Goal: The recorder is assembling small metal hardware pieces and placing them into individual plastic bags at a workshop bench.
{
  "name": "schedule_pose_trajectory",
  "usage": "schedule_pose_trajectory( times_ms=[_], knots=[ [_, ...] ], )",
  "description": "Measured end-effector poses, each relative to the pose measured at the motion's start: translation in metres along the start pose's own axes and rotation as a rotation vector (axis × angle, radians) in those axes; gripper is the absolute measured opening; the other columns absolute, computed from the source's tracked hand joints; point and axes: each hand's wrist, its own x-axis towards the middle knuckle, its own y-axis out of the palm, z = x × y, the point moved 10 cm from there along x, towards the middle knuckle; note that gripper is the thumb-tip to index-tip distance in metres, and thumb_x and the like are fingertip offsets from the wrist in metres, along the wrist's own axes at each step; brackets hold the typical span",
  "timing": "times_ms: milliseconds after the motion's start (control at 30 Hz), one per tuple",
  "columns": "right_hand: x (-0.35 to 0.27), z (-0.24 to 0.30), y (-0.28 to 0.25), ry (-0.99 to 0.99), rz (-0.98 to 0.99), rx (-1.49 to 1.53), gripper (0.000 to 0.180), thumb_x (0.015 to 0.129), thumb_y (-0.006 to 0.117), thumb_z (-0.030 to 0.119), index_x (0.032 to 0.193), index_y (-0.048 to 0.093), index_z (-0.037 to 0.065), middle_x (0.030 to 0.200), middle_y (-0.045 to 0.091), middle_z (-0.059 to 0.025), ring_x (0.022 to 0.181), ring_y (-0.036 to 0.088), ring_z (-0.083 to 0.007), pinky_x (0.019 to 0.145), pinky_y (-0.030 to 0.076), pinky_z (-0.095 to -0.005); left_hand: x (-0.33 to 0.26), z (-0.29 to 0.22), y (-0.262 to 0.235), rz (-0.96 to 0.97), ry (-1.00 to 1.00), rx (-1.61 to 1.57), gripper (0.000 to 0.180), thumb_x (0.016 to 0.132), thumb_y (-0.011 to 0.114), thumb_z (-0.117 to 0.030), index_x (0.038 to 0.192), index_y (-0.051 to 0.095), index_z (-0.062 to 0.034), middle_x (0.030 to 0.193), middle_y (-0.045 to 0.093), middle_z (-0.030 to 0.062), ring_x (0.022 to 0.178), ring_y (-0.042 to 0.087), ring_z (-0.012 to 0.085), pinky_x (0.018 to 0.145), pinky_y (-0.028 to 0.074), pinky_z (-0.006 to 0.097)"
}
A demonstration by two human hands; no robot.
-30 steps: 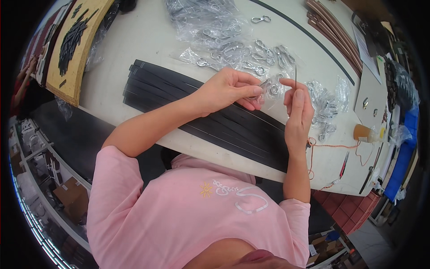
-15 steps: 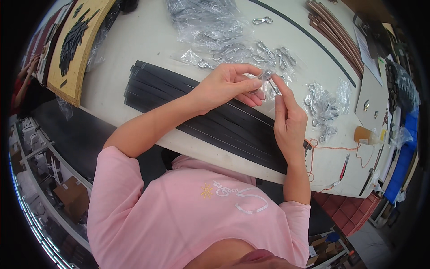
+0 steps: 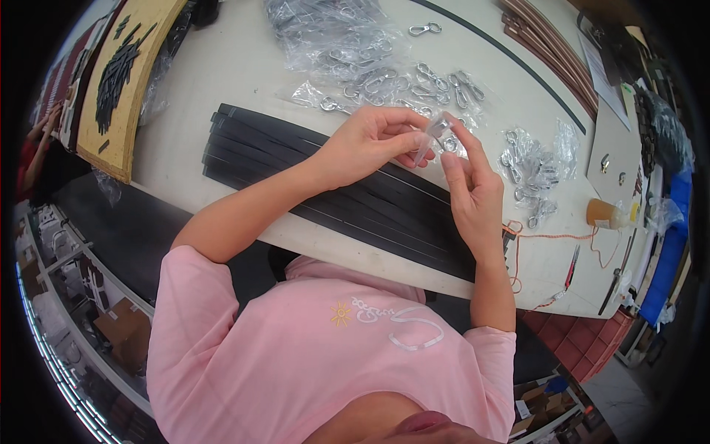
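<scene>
Above the table, both hands meet at a metal snap hook [image 3: 441, 127] with clear plastic film around it. My left hand [image 3: 373, 140] pinches the film between thumb and fingers. My right hand [image 3: 473, 181] has its index finger on the hook's upper end and the thumb lower, beside it. Fingers and glare partly hide the hook. Under my forearms lies a stack of long black strips [image 3: 259, 144]. Just beyond my hands are several loose snap hooks [image 3: 433, 83] and a heap of bagged ones [image 3: 333, 37].
A cluster of bagged hooks [image 3: 529, 170] lies at right, near a bottle of amber liquid [image 3: 603, 214], orange cord [image 3: 551, 236] and a red-handled tool [image 3: 571, 272]. Brown strips [image 3: 551, 48] lie far right. A yellow board [image 3: 137, 96] holds short black pieces at left. Another person's red sleeve [image 3: 33, 159] shows far left.
The hook and film have turned between my fingers, so more of the clear film shows. My right thumb has drawn back from the hook toward me. The view has shifted slightly.
</scene>
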Motion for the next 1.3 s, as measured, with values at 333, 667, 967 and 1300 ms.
schedule_pose_trajectory(
  times_ms=[333,667,967,1300],
  knots=[
    [-0.001,-0.028,0.015,0.125,0.022,0.499,0.025,0.097,0.067,0.014,0.118,0.068,0.001,0.059,0.042,0.0084,0.055,0.035,0.0002,0.052,0.032,-0.0198,-0.004,0.013,0.019,0.058,-0.083,-0.090,0.023,0.100,0.060,-0.012,0.117,0.065,0.0033,0.097,0.072,0.0096,0.088,0.069,0.0129,0.080,0.057,0.027],
    [0.004,-0.018,0.006,0.085,0.016,0.186,0.021,0.099,0.064,0.014,0.115,0.068,0.003,0.058,0.041,0.0053,0.055,0.037,-0.0022,0.052,0.034,-0.0214,-0.002,0.011,0.009,-0.021,-0.075,-0.052,0.023,0.099,0.060,-0.010,0.115,0.065,0.0053,0.099,0.072,0.0105,0.088,0.070,0.0143,0.081,0.058,0.027],
    [-0.003,0.014,0.003,-0.129,-0.036,-0.183,0.017,0.100,0.054,0.008,0.111,0.067,0.006,0.074,0.065,-0.0111,0.054,0.057,-0.0201,0.053,0.043,-0.0323,0.002,0.011,-0.018,-0.157,-0.088,-0.111,0.032,0.098,0.064,-0.015,0.122,0.064,0.0060,0.102,0.072,0.0135,0.091,0.072,0.0171,0.087,0.058,0.028],
    [0.000,0.015,0.010,-0.164,-0.037,-0.293,0.023,0.098,0.057,0.008,0.119,0.066,0.012,0.074,0.065,-0.0118,0.057,0.062,-0.0274,0.054,0.044,-0.0361,0.000,0.010,-0.017,-0.179,-0.065,-0.061,0.029,0.099,0.061,-0.013,0.122,0.065,0.0047,0.101,0.073,0.0115,0.090,0.072,0.0160,0.083,0.059,0.029]
  ],
)
